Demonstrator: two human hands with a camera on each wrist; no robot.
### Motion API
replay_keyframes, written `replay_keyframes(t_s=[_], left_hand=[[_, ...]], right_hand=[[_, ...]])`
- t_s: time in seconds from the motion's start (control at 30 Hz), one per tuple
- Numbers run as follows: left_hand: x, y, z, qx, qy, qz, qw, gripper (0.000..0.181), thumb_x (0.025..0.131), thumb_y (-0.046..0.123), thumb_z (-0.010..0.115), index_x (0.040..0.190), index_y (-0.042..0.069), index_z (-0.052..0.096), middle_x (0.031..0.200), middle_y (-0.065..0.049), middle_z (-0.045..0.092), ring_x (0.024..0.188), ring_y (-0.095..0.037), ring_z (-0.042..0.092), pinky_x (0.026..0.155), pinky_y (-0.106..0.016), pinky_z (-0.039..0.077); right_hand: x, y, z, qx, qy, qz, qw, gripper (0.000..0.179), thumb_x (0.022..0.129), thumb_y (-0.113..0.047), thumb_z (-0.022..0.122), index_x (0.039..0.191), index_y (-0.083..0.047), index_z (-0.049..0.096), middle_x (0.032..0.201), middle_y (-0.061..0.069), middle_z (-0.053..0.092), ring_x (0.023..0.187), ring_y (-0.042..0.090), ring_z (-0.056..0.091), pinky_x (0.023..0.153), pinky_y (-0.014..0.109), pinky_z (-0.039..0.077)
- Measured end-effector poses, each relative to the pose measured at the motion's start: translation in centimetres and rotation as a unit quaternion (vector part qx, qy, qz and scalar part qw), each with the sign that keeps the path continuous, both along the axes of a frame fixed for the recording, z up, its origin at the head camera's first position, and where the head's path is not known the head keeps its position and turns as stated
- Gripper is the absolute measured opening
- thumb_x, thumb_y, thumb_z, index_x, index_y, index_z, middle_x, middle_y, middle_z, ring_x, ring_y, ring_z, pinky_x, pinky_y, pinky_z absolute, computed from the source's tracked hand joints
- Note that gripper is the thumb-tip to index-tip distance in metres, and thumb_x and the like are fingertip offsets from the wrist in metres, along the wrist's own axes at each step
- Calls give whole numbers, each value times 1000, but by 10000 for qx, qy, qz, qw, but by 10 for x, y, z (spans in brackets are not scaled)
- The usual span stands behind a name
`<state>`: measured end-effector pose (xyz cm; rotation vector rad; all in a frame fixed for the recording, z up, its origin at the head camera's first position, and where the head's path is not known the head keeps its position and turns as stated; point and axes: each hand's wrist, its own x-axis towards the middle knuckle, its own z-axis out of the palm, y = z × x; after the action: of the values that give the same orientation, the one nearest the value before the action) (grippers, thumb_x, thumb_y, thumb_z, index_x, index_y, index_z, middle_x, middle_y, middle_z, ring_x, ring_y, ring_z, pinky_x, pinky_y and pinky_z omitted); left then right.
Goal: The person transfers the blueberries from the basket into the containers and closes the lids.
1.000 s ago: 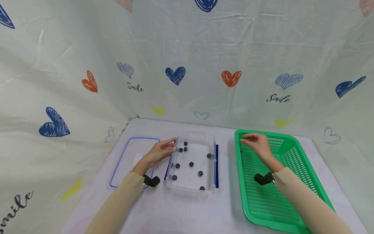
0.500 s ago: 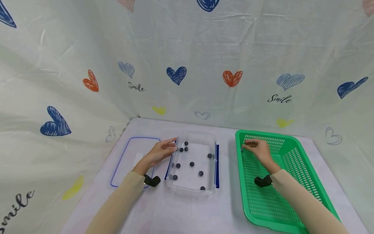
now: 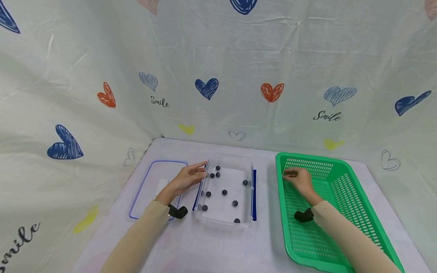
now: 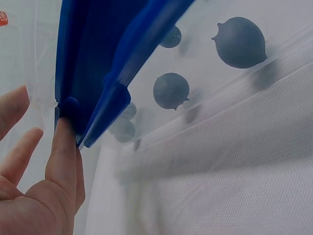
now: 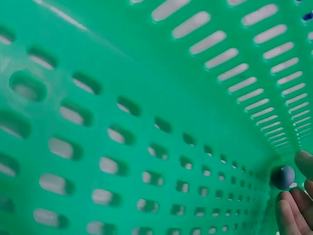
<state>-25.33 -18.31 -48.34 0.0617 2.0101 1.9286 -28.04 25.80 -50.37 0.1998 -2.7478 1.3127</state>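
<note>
In the head view my left hand (image 3: 187, 179) rests at the left wall of a clear plastic box (image 3: 223, 223). Its fingers are extended, and one touches the box's blue side latch (image 4: 93, 88) in the left wrist view. Several dark blue-grey balls (image 3: 224, 192) with small nubs lie spread inside the box. My right hand (image 3: 300, 182) reaches into the far left corner of a green slotted basket (image 3: 285, 227). One blue-grey ball (image 5: 282, 177) sits in that corner, right at my fingertips, with thumb and fingers apart beside it. No firm hold on it shows.
A clear lid with a blue rim (image 3: 140, 189) lies on the table left of the box, partly under my left forearm. Another blue latch (image 3: 254, 195) hangs along the box's right side. A heart-printed sheet (image 3: 239, 57) stands behind the table.
My right hand has lowered into the basket's far left corner, its fingers coming down to the ball there. My left hand and the box stay where they were.
</note>
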Motion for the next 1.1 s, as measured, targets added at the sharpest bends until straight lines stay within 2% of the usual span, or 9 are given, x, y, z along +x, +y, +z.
replay_keyframes(t_s=[0.13, 0.47, 0.93, 1.1], left_hand=[[0, 0, 0, -15, -8, 15, 10000, 61, 97, 15, 68, 152, 14, 43, 151, -22, 40, 126, -26, 53, 110, -42, 41], [0, 0, -2, 25, -15, 7, 10000, 60, 97, 14, 68, 152, 14, 43, 151, -22, 39, 126, -26, 53, 110, -42, 40], [-2, -1, -3, -132, -26, 38, 9999, 61, 97, 18, 69, 152, 16, 44, 152, -22, 39, 130, -29, 51, 110, -43, 40], [-3, -2, -4, -76, -46, 22, 10000, 61, 97, 17, 69, 152, 17, 44, 152, -22, 38, 131, -30, 49, 110, -42, 40]], right_hand=[[0, -3, -3, -3, 40, 10, 10000, 26, 90, 3, 70, 113, 14, 67, 106, 29, 68, 96, 42, 67, 73, 34, 60], [0, -6, -7, 94, 239, 101, 9996, 22, 88, 10, 68, 109, 16, 67, 103, 30, 69, 93, 43, 67, 71, 36, 61], [-1, -8, -4, 184, 189, 146, 9995, 14, 87, 12, 68, 101, 15, 69, 93, 28, 69, 86, 40, 68, 68, 37, 60], [-4, -3, -3, 217, 269, 203, 9992, 12, 87, 9, 70, 98, 14, 70, 91, 26, 70, 81, 36, 69, 64, 28, 58]])
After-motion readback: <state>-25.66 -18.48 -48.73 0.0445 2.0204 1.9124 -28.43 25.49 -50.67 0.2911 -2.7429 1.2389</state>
